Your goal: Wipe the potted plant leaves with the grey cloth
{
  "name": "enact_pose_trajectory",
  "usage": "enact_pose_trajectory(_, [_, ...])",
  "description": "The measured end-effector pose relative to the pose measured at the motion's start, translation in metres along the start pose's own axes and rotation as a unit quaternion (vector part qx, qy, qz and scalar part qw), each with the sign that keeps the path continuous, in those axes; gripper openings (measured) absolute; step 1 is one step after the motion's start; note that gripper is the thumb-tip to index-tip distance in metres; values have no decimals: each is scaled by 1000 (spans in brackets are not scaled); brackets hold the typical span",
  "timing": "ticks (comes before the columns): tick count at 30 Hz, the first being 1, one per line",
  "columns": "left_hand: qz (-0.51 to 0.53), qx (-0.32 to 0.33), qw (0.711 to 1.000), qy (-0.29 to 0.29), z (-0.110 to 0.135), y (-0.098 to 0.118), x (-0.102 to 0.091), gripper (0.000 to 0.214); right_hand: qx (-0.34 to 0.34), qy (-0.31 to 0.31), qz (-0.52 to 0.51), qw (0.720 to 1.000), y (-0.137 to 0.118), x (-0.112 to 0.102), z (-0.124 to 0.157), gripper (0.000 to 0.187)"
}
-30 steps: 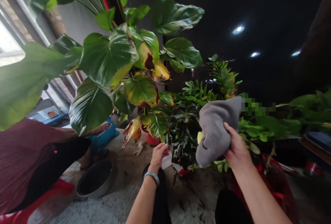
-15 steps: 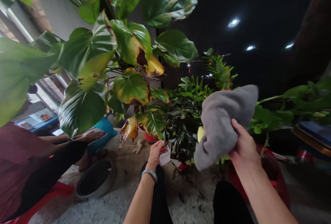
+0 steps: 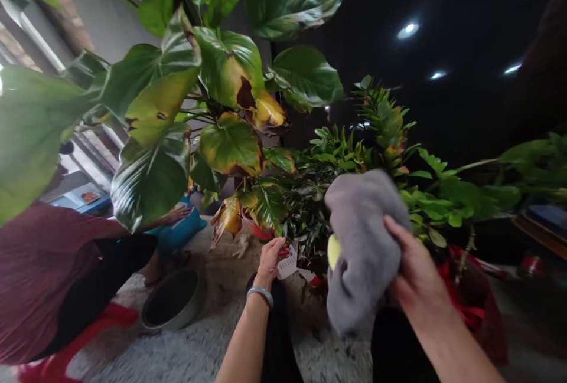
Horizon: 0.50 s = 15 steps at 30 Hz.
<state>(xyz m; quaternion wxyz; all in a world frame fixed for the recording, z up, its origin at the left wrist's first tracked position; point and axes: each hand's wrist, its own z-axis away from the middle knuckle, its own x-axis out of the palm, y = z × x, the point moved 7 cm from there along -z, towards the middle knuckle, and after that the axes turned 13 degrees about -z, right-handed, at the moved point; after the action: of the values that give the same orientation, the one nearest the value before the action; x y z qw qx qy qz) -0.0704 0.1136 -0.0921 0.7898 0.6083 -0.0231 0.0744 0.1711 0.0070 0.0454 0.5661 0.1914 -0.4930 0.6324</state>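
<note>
My right hand (image 3: 414, 280) grips a grey cloth (image 3: 361, 247) bunched against the green leaves of a bushy plant (image 3: 425, 203); a yellowish leaf (image 3: 333, 251) shows at the cloth's left edge. My left hand (image 3: 271, 258), with a silver bracelet on the wrist, is closed on a small white tag (image 3: 289, 265) at the base of a dark-leaved plant (image 3: 308, 212). A big-leaved plant (image 3: 186, 100) with yellowing leaves rises to the left.
Another person in a dark red top (image 3: 39, 282) sits at the left, a hand resting near a teal object (image 3: 179, 232). A grey metal bowl (image 3: 170, 300) lies on the pale rug (image 3: 177, 353). A red pot (image 3: 469, 306) stands at the right.
My right hand has drawn the grey cloth down and left along the leaves. My left hand stays on the tag.
</note>
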Motion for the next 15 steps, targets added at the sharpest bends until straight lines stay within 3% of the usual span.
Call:
enact_pose_trajectory(2, [6,-7,1000,8,1,0,-1,40,-65,1,-44,997,-20,11,-20,12])
enact_pose_trajectory(3, [7,-10,1000,9,1,0,0,40,-62,11,-47,997,-16,7,-28,9])
enact_pose_trajectory(6, [3,-12,1000,11,0,0,0,42,51,75,11,996,38,-37,-27,4])
enact_pose_trajectory(8, [-2,-13,1000,15,1,0,0,42,159,106,95,977,80,-74,-4,7])
enact_pose_trajectory(10, [-8,-14,1000,20,3,3,-1,39,211,86,174,958,103,-92,21,20])
enact_pose_trajectory(12, [-24,-9,999,20,6,6,0,33,197,40,203,958,102,-80,33,33])
enact_pose_trajectory(15, [-41,12,999,17,12,12,2,24,93,-65,168,979,79,-21,21,41])
